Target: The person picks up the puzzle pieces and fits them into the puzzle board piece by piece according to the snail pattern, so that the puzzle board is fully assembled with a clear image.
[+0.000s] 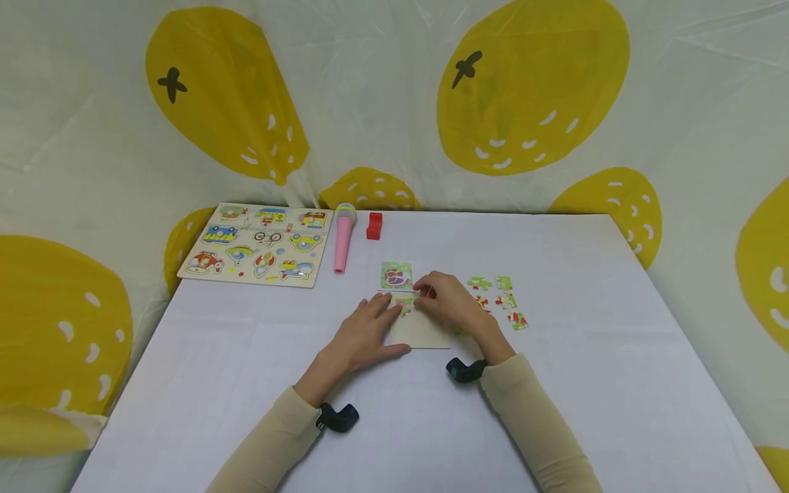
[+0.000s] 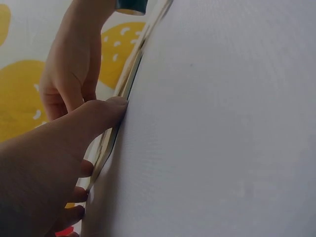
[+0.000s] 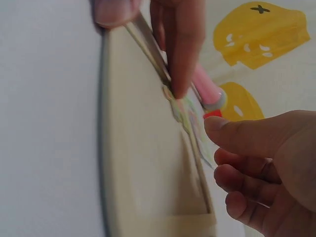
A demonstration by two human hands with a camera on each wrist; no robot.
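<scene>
A square wooden puzzle tray (image 1: pixel 429 337) lies in front of the person, with a green puzzle piece (image 1: pixel 405 303) in its upper left corner. My left hand (image 1: pixel 364 337) rests along the tray's left side, fingers straight. Its index fingertip touches the piece and its thumb (image 2: pixel 98 118) lies on the near edge. Over the tray's upper right part is my right hand (image 1: pixel 453 301), its fingers (image 3: pixel 242 180) curled in toward the thumb. I cannot tell whether a small piece sits between those fingertips. Just beyond the tray lies a green picture card (image 1: pixel 396 275).
Several loose puzzle pieces (image 1: pixel 507 301) lie right of my right hand, some partly hidden by it. At the back left are a wooden vehicle puzzle board (image 1: pixel 253 244), a pink toy microphone (image 1: pixel 342 243) and a red block (image 1: pixel 374 226). A patterned curtain (image 1: pixel 382 89) hangs behind the table.
</scene>
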